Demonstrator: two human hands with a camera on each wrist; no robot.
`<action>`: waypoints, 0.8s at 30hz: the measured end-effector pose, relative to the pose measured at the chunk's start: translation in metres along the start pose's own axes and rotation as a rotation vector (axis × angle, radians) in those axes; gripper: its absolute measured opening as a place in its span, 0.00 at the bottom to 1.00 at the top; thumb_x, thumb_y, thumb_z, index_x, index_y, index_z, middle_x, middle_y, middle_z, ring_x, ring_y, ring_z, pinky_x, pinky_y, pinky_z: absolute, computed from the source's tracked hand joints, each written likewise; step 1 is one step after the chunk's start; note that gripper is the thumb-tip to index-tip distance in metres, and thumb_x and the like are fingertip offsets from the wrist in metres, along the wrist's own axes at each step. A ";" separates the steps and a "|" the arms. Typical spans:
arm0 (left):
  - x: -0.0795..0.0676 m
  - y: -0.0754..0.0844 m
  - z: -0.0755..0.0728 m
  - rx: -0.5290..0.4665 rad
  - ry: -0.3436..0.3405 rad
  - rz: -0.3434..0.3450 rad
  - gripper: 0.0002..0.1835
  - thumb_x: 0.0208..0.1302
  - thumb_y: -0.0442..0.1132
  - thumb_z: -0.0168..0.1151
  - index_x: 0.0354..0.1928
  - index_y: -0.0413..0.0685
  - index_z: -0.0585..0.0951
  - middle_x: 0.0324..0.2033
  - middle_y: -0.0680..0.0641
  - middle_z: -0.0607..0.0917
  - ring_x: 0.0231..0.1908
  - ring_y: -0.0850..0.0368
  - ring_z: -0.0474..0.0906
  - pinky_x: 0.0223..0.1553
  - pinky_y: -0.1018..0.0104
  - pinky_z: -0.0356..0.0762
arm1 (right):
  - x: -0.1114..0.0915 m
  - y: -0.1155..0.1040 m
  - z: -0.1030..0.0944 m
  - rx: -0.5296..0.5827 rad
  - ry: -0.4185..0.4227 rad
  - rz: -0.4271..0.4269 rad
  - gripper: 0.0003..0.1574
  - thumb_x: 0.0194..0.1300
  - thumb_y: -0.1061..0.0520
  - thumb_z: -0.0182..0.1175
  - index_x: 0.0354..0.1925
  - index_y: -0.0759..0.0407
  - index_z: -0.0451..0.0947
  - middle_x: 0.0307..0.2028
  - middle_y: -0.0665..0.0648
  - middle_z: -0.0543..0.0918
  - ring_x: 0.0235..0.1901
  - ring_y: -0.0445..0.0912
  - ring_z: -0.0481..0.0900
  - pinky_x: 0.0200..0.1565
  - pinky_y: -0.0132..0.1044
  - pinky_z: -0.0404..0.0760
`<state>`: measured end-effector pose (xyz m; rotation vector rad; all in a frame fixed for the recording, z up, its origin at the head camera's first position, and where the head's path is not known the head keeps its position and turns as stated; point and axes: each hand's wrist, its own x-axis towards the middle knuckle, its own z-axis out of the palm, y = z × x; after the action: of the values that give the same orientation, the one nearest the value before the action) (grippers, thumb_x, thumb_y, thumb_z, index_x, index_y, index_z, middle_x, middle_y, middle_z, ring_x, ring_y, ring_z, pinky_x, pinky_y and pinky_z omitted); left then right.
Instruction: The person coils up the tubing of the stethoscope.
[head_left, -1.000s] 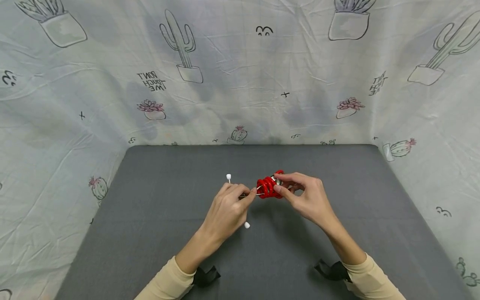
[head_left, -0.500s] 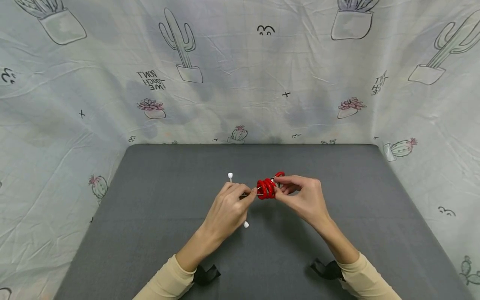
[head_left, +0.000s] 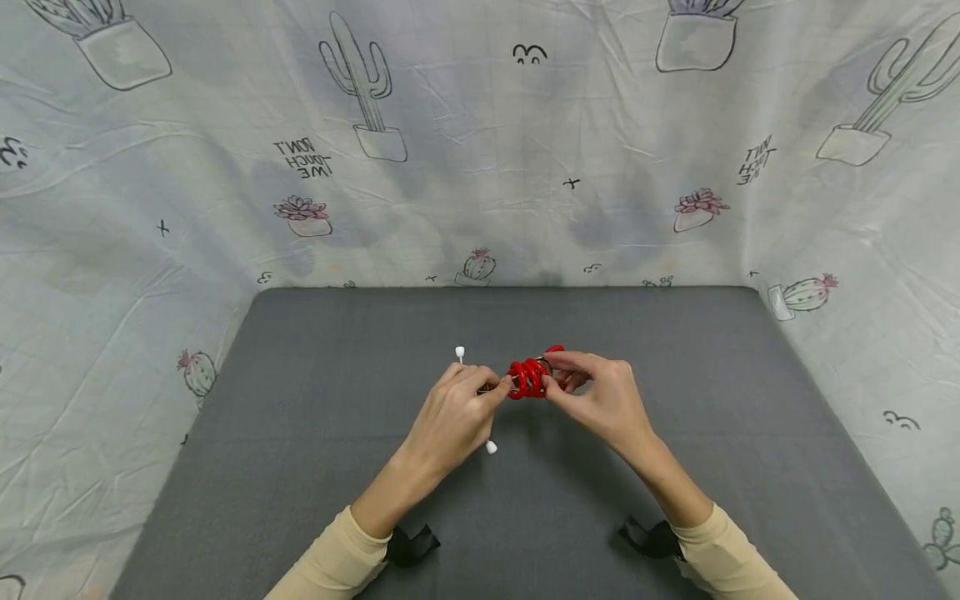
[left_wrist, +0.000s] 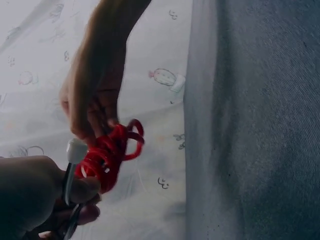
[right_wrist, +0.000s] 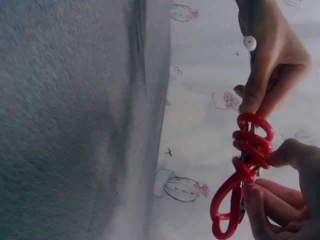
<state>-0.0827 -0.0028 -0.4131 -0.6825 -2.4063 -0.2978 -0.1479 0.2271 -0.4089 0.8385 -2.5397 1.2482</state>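
Observation:
My left hand (head_left: 455, 414) pinches a metal wire piece whose crossbar ends in white caps (head_left: 491, 447); most of the bar is hidden behind the hand. Thin metal prongs run from those fingers into a shiny red cord (head_left: 528, 379), wound round them in several coils. My right hand (head_left: 600, 396) holds the far end of the coils between thumb and fingers. In the right wrist view a larger loop of the red cord (right_wrist: 216, 202) hangs below the coils, beside dark metal. The left wrist view shows one white cap (left_wrist: 76, 150) close to the left thumb.
Both hands are above a grey cloth-covered table (head_left: 360, 333). A pale curtain (head_left: 480, 150) printed with cacti stands behind it and along both sides. Black straps (head_left: 412, 546) hang from the cream sleeves (head_left: 731, 554) at both wrists.
The right hand has shifted a little left towards the left hand, and the red coils have moved left with it. The left hand has stayed nearly still.

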 end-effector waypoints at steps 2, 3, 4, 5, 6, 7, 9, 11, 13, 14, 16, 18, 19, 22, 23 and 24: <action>-0.001 0.000 0.001 -0.019 -0.030 -0.019 0.15 0.60 0.24 0.74 0.46 0.45 0.95 0.34 0.51 0.90 0.34 0.58 0.86 0.41 0.65 0.80 | -0.002 0.001 0.001 -0.038 -0.012 -0.027 0.17 0.64 0.62 0.75 0.51 0.63 0.92 0.40 0.59 0.95 0.27 0.43 0.88 0.33 0.35 0.88; -0.001 0.000 0.001 -0.033 -0.044 -0.030 0.14 0.61 0.24 0.73 0.46 0.45 0.95 0.34 0.51 0.90 0.34 0.58 0.86 0.40 0.65 0.80 | -0.003 0.001 0.001 -0.050 -0.020 -0.034 0.17 0.65 0.60 0.76 0.51 0.63 0.92 0.40 0.59 0.95 0.28 0.43 0.89 0.34 0.36 0.88; -0.002 0.000 0.001 -0.048 -0.057 -0.039 0.14 0.62 0.24 0.73 0.46 0.44 0.95 0.35 0.51 0.90 0.34 0.57 0.86 0.40 0.64 0.80 | -0.004 0.002 0.002 -0.056 -0.029 -0.036 0.17 0.66 0.59 0.76 0.52 0.63 0.91 0.41 0.59 0.95 0.28 0.44 0.89 0.34 0.36 0.88; -0.003 0.000 0.002 -0.065 -0.070 -0.049 0.13 0.63 0.24 0.72 0.47 0.44 0.95 0.35 0.50 0.91 0.35 0.57 0.86 0.40 0.64 0.80 | -0.004 0.002 0.002 -0.056 -0.040 -0.034 0.17 0.66 0.59 0.76 0.52 0.63 0.91 0.40 0.58 0.95 0.29 0.44 0.88 0.34 0.36 0.88; -0.003 0.000 0.002 -0.084 -0.080 -0.059 0.13 0.64 0.25 0.72 0.47 0.43 0.95 0.35 0.50 0.91 0.35 0.57 0.87 0.40 0.64 0.80 | -0.005 0.003 0.003 -0.054 -0.052 -0.031 0.18 0.67 0.58 0.76 0.53 0.62 0.91 0.41 0.58 0.95 0.29 0.44 0.88 0.35 0.36 0.87; -0.004 -0.001 0.003 -0.099 -0.087 -0.068 0.13 0.64 0.25 0.72 0.47 0.43 0.95 0.35 0.50 0.91 0.35 0.57 0.87 0.40 0.64 0.79 | -0.005 0.004 0.003 -0.053 -0.069 -0.024 0.18 0.67 0.57 0.76 0.54 0.62 0.91 0.41 0.57 0.94 0.29 0.43 0.87 0.35 0.36 0.87; -0.007 -0.003 0.006 -0.131 -0.102 -0.085 0.12 0.63 0.25 0.73 0.46 0.44 0.95 0.35 0.50 0.91 0.36 0.57 0.87 0.40 0.64 0.79 | -0.006 0.007 0.004 -0.046 -0.116 -0.004 0.20 0.68 0.55 0.75 0.55 0.61 0.90 0.41 0.57 0.93 0.30 0.43 0.86 0.36 0.37 0.87; -0.009 -0.006 0.011 -0.172 -0.114 -0.104 0.11 0.63 0.27 0.75 0.45 0.44 0.95 0.34 0.51 0.91 0.35 0.58 0.87 0.39 0.64 0.78 | -0.006 0.011 0.005 -0.036 -0.165 0.023 0.21 0.68 0.55 0.75 0.57 0.60 0.89 0.42 0.57 0.91 0.32 0.43 0.84 0.37 0.38 0.86; -0.011 -0.011 0.017 -0.210 -0.130 -0.124 0.10 0.63 0.28 0.77 0.45 0.45 0.96 0.34 0.52 0.92 0.34 0.59 0.87 0.38 0.65 0.78 | -0.007 0.016 0.007 -0.026 -0.209 0.046 0.22 0.69 0.54 0.76 0.58 0.60 0.88 0.44 0.58 0.90 0.33 0.45 0.83 0.38 0.38 0.85; -0.013 -0.013 0.020 -0.234 -0.142 -0.137 0.09 0.63 0.29 0.78 0.45 0.45 0.96 0.34 0.52 0.92 0.33 0.59 0.86 0.38 0.65 0.79 | -0.008 0.019 0.009 -0.021 -0.225 0.053 0.23 0.69 0.54 0.75 0.59 0.60 0.87 0.44 0.58 0.89 0.34 0.45 0.83 0.38 0.38 0.85; -0.017 -0.018 0.028 -0.284 -0.159 -0.161 0.09 0.63 0.31 0.79 0.45 0.45 0.96 0.34 0.53 0.93 0.32 0.60 0.86 0.38 0.65 0.80 | -0.009 0.024 0.012 -0.010 -0.242 0.059 0.22 0.69 0.55 0.75 0.59 0.60 0.87 0.45 0.59 0.89 0.35 0.47 0.83 0.37 0.36 0.83; -0.021 -0.024 0.036 -0.326 -0.176 -0.185 0.09 0.64 0.31 0.78 0.46 0.45 0.96 0.34 0.53 0.94 0.32 0.60 0.86 0.39 0.65 0.81 | -0.011 0.031 0.013 -0.003 -0.249 0.061 0.21 0.70 0.56 0.74 0.59 0.59 0.87 0.45 0.58 0.89 0.36 0.47 0.83 0.37 0.36 0.83; -0.024 -0.027 0.040 -0.351 -0.181 -0.199 0.09 0.64 0.32 0.78 0.46 0.45 0.95 0.35 0.53 0.94 0.32 0.60 0.86 0.39 0.65 0.81 | -0.012 0.035 0.014 -0.001 -0.245 0.062 0.21 0.70 0.56 0.74 0.59 0.59 0.88 0.44 0.57 0.89 0.36 0.46 0.83 0.37 0.36 0.83; -0.035 -0.035 0.052 -0.452 -0.176 -0.244 0.10 0.64 0.31 0.78 0.47 0.43 0.95 0.35 0.51 0.95 0.31 0.61 0.86 0.35 0.71 0.80 | -0.015 0.047 0.014 0.026 -0.204 0.079 0.16 0.71 0.59 0.73 0.55 0.59 0.89 0.43 0.55 0.90 0.36 0.43 0.84 0.38 0.37 0.84; -0.038 -0.038 0.055 -0.482 -0.170 -0.253 0.10 0.64 0.30 0.78 0.47 0.42 0.95 0.35 0.50 0.95 0.31 0.61 0.87 0.34 0.72 0.80 | -0.017 0.051 0.014 0.036 -0.191 0.073 0.15 0.71 0.61 0.73 0.54 0.60 0.89 0.42 0.55 0.90 0.36 0.42 0.85 0.38 0.36 0.84; -0.040 -0.040 0.058 -0.510 -0.162 -0.260 0.10 0.64 0.30 0.78 0.47 0.41 0.95 0.35 0.49 0.95 0.31 0.61 0.87 0.33 0.74 0.79 | -0.018 0.054 0.015 0.048 -0.182 0.061 0.14 0.70 0.62 0.73 0.53 0.61 0.90 0.43 0.55 0.91 0.35 0.42 0.85 0.38 0.36 0.85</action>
<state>-0.1055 -0.0314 -0.4849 -0.6232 -2.5950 -1.0239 -0.1628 0.2491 -0.4618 0.9319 -2.7052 1.3116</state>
